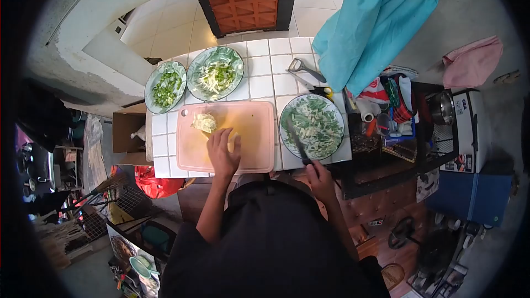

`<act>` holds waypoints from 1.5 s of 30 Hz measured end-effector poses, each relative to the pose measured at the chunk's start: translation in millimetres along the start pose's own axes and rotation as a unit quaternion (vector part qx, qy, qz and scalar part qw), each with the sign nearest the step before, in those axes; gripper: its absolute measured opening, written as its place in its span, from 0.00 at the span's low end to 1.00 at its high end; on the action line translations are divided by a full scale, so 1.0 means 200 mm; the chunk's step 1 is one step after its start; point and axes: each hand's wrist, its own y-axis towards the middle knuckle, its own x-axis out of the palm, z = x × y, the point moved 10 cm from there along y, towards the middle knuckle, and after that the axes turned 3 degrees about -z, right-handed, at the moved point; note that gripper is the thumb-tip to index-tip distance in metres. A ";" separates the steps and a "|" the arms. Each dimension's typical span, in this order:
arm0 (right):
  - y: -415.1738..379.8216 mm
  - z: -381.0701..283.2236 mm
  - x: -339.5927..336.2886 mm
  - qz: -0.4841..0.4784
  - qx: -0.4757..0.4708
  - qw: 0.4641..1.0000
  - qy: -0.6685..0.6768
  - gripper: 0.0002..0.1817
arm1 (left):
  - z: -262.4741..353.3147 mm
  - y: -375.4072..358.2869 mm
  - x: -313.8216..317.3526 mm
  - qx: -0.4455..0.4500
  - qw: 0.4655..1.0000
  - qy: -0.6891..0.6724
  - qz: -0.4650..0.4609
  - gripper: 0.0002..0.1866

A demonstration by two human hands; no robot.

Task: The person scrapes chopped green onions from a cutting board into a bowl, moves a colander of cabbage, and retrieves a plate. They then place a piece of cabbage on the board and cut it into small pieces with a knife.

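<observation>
My left hand (pixel 223 152) is over the pink cutting board (pixel 255 149), its fingers apart and holding nothing. Just beyond its fingertips lies a pale piece of what looks like cabbage (pixel 204 122). In my right hand (pixel 320 181) is the black handle of a knife (pixel 298 142). The knife's dark blade points up and to the left, over a green patterned plate (pixel 340 122) that holds pale green shreds.
Behind the board stand a bowl of chopped greens (pixel 149 91) and a bowl of mixed pale and green pieces (pixel 238 58). A peeler (pixel 306 69) and scissors (pixel 326 91) lie at the back right. A teal cloth (pixel 375 27) hangs beside the tiled table (pixel 284 84).
</observation>
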 end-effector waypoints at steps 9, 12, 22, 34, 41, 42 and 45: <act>-0.06 -0.16 0.47 -0.084 -0.017 0.995 -0.045 0.16 | -0.27 -0.10 0.09 -0.026 0.960 -0.155 -0.234 0.05; -0.05 -0.11 0.54 -0.030 0.013 0.996 -0.088 0.17 | -0.29 -0.07 0.14 0.023 0.954 -0.173 -0.245 0.05; -0.21 -0.03 0.75 0.070 0.110 0.991 -0.004 0.15 | -0.27 -0.07 0.14 0.132 0.966 -0.148 -0.164 0.13; -0.20 -0.12 0.90 0.043 0.158 0.983 -0.079 0.19 | -0.24 -0.02 0.22 0.133 0.941 -0.207 -0.230 0.10; -0.18 -0.16 0.93 0.046 0.170 0.979 -0.101 0.19 | -0.26 0.00 0.25 0.107 0.940 -0.220 -0.238 0.07; -0.18 -0.18 0.93 0.051 0.162 0.980 -0.102 0.19 | -0.26 0.00 0.25 0.110 0.939 -0.219 -0.240 0.07; -0.16 -0.23 0.94 0.045 0.182 0.976 -0.110 0.19 | -0.26 0.01 0.26 0.110 0.937 -0.227 -0.240 0.06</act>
